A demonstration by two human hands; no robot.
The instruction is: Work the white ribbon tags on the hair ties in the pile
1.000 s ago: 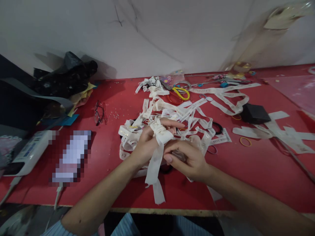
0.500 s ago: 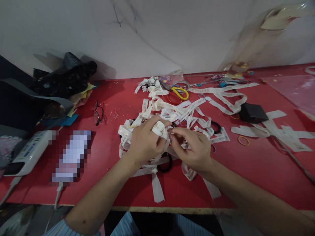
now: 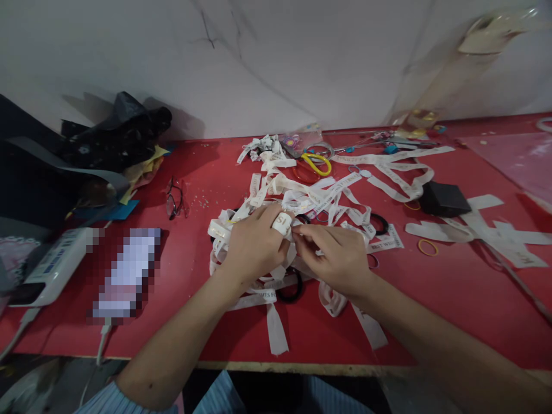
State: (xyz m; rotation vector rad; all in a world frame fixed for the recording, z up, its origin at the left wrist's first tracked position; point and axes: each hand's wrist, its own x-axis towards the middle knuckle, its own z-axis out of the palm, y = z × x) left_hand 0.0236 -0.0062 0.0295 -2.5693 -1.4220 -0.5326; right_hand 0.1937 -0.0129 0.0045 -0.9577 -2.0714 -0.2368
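A tangle of white printed ribbon (image 3: 310, 198) lies in the middle of the red table (image 3: 431, 299). My left hand (image 3: 254, 247) is closed over the pile with a strip of ribbon wound round its fingers. My right hand (image 3: 338, 256) sits right beside it, fingertips pinching the ribbon where it meets the left fingers. A loose ribbon end (image 3: 276, 328) trails toward the front edge. A black ring (image 3: 290, 290) lies just under the hands, and another black ring (image 3: 379, 223) lies to the right.
Yellow-handled scissors (image 3: 317, 164) lie at the back of the pile. A black box (image 3: 444, 199), flat white ribbon pieces (image 3: 495, 236) and a rubber band (image 3: 426, 247) are to the right. Glasses (image 3: 173, 198), a white power bank (image 3: 52, 267) and black bags (image 3: 116, 135) are on the left.
The left fingers, stretched out with ribbon wrapped round them a second ago, have curled shut. Both hands have dropped onto the pile, and the hanging ribbon tail now lies on the table.
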